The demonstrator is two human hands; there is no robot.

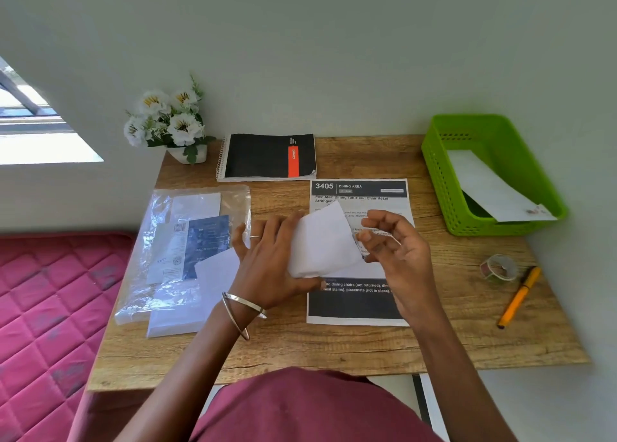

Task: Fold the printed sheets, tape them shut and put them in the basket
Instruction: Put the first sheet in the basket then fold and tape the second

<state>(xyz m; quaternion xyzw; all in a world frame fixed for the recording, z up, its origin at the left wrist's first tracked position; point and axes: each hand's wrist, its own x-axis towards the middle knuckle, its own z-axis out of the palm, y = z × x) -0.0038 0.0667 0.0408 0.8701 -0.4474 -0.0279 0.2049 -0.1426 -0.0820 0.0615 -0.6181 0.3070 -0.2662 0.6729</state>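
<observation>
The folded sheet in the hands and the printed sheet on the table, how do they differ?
The folded sheet is held above the table, gripped by the left hand; the printed sheet lies flat. The folded sheet shows blank white; the printed sheet shows text and dark bands. Both are paper.
</observation>
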